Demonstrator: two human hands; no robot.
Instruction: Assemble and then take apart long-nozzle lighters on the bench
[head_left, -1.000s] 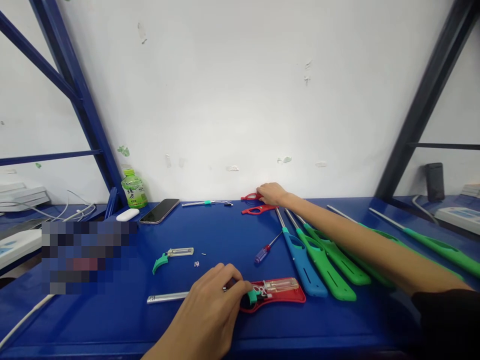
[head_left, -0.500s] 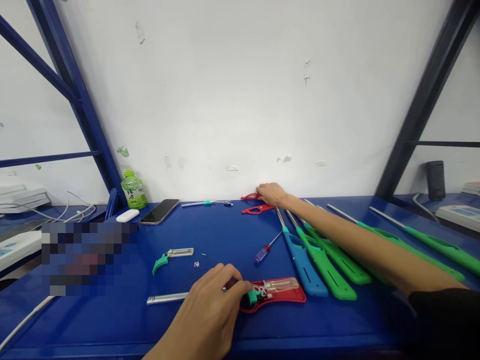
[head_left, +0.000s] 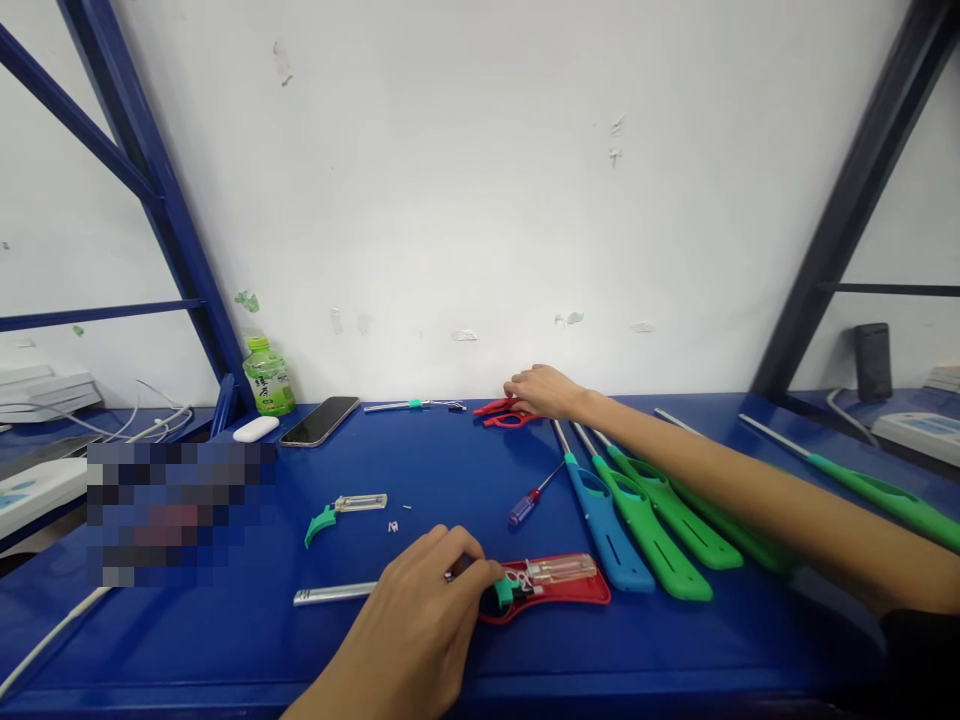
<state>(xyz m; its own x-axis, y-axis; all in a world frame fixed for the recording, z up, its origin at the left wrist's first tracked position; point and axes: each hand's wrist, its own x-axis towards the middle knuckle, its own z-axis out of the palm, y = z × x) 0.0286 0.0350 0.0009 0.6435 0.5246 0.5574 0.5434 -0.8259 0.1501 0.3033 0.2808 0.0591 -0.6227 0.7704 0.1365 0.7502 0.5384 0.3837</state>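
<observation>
My left hand [head_left: 424, 605] is closed on the front part of an opened red utility lighter [head_left: 555, 590], which lies low in the middle of the table. Its silver tube [head_left: 334, 594] sticks out to the left. Inside the red half-shell show a clear fuel tank [head_left: 562, 569], white wires and a teal trigger [head_left: 507, 594]. My right hand [head_left: 547, 390] reaches far back to the wall side, fingers curled onto red handle shells [head_left: 510, 420]. How the fingertips grip there is partly hidden. A purple screwdriver [head_left: 525, 507] lies between both hands.
Blue and green lighters [head_left: 652, 540] lie to the right, some under my right arm. Left are a loose fuel tank [head_left: 362, 503], teal trigger [head_left: 322, 523] and small white bits [head_left: 393, 527]. Behind them are a metal tube [head_left: 394, 407], phone [head_left: 321, 421], white case [head_left: 256, 430] and bottle [head_left: 268, 380].
My right hand has shifted slightly toward me, bringing the farther red shell closer to the nearer one, so they now appear to overlap. My left hand and the opened lighter stay put.
</observation>
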